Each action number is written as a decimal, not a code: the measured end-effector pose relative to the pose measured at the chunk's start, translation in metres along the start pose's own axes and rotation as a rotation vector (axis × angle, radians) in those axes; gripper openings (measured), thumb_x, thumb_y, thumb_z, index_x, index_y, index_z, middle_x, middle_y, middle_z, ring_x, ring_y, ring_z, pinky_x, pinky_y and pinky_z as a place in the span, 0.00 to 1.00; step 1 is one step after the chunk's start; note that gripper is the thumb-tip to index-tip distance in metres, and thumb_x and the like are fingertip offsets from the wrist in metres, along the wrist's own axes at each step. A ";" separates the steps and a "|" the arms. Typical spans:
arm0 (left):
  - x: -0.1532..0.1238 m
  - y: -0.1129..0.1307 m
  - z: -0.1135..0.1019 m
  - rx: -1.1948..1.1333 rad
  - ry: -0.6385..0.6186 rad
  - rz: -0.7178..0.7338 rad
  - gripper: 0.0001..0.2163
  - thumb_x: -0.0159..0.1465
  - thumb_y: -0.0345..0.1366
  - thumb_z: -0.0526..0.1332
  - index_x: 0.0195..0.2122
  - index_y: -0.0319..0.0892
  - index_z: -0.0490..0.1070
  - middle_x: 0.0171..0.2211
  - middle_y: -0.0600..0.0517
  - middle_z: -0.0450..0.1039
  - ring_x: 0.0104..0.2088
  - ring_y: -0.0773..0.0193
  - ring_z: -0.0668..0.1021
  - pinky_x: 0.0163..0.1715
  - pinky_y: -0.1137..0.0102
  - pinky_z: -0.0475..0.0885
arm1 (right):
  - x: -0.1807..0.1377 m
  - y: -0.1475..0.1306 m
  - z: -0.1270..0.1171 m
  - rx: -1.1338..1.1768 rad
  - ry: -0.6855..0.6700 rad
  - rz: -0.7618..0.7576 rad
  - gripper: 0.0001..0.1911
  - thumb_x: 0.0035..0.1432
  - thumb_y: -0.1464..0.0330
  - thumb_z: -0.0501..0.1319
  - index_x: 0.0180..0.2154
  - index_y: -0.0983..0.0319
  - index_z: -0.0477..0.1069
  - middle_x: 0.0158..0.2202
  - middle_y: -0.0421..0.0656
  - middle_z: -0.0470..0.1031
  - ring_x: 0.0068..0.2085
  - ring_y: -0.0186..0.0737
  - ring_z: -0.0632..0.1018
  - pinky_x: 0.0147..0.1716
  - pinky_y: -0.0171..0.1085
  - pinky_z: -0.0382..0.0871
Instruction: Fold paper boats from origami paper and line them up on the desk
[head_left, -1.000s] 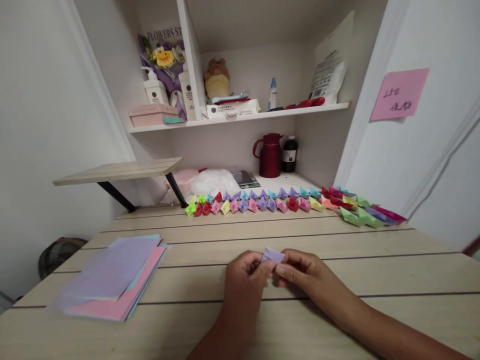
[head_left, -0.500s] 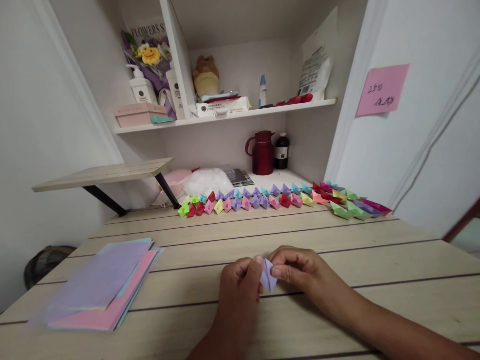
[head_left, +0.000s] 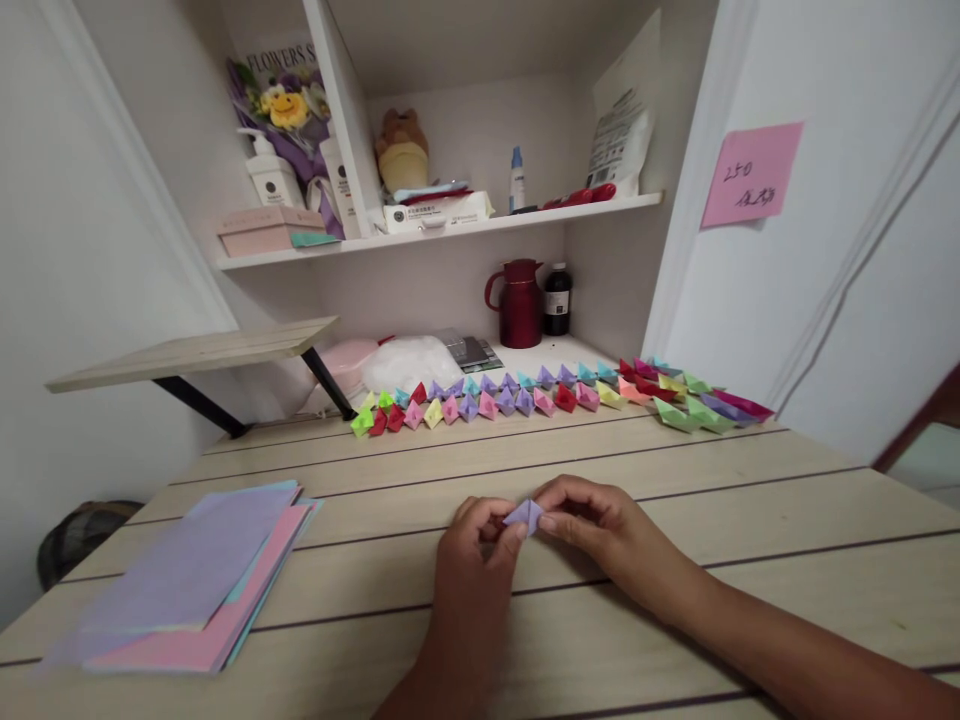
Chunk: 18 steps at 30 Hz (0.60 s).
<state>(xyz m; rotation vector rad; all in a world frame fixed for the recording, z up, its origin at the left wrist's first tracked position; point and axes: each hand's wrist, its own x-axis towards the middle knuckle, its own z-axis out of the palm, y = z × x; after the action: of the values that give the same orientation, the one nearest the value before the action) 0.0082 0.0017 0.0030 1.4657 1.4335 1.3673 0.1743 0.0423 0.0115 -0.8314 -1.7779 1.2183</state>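
Note:
Between my two hands, a little above the table (head_left: pixel 360 590), is a small piece of folded lavender paper (head_left: pixel 526 515) with a pointed, triangular shape. My left hand (head_left: pixel 480 545) pinches its left side between thumb and fingers. On the right edge, the thumb and forefinger of my right hand (head_left: pixel 589 520) are closed. Part of the paper is covered by my fingertips. Beyond my hands, several folded paper boats (head_left: pixel 506 402) in many colours stand in rows along the back of the table.
At the left lies a stack of coloured paper sheets (head_left: pixel 195 560), lavender on top. Behind it stands a small raised wooden shelf (head_left: pixel 202 350) on black legs. A red jug (head_left: pixel 520 305) and a dark bottle (head_left: pixel 556 300) are at the back. Larger paper boats (head_left: pixel 705 415) sit at the back right.
The lavender paper has turned from an upright diamond into a flatter, triangular shape. Both hands have shifted their hold slightly, and the camera view has moved a little.

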 end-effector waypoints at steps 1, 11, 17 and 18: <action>0.001 0.000 -0.001 0.038 0.025 0.023 0.02 0.54 0.32 0.63 0.28 0.43 0.74 0.26 0.54 0.70 0.29 0.64 0.70 0.32 0.72 0.63 | -0.001 -0.001 0.000 -0.045 0.001 -0.032 0.09 0.58 0.62 0.61 0.33 0.61 0.75 0.33 0.43 0.75 0.38 0.42 0.74 0.41 0.40 0.67; 0.000 0.002 -0.003 0.215 0.158 0.226 0.05 0.58 0.29 0.61 0.27 0.45 0.74 0.28 0.54 0.70 0.29 0.65 0.72 0.31 0.72 0.65 | -0.008 -0.006 0.006 -0.286 0.138 -0.269 0.15 0.57 0.69 0.62 0.47 0.54 0.69 0.51 0.45 0.65 0.49 0.45 0.70 0.46 0.43 0.68; -0.001 0.005 -0.002 0.218 0.134 0.251 0.06 0.57 0.28 0.61 0.27 0.46 0.75 0.28 0.54 0.71 0.29 0.65 0.72 0.31 0.72 0.64 | -0.009 -0.009 0.005 -0.349 0.192 -0.274 0.10 0.56 0.68 0.63 0.42 0.54 0.71 0.50 0.45 0.67 0.51 0.46 0.69 0.48 0.42 0.66; -0.002 0.006 -0.002 0.203 0.130 0.247 0.06 0.56 0.28 0.62 0.26 0.46 0.75 0.28 0.54 0.71 0.29 0.65 0.72 0.30 0.72 0.64 | -0.009 -0.009 0.005 -0.350 0.199 -0.273 0.10 0.56 0.68 0.63 0.42 0.55 0.72 0.49 0.45 0.67 0.51 0.45 0.69 0.49 0.43 0.65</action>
<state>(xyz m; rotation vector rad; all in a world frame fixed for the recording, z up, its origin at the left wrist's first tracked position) 0.0083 -0.0013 0.0082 1.7606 1.5506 1.5253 0.1737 0.0299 0.0169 -0.8382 -1.8917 0.6359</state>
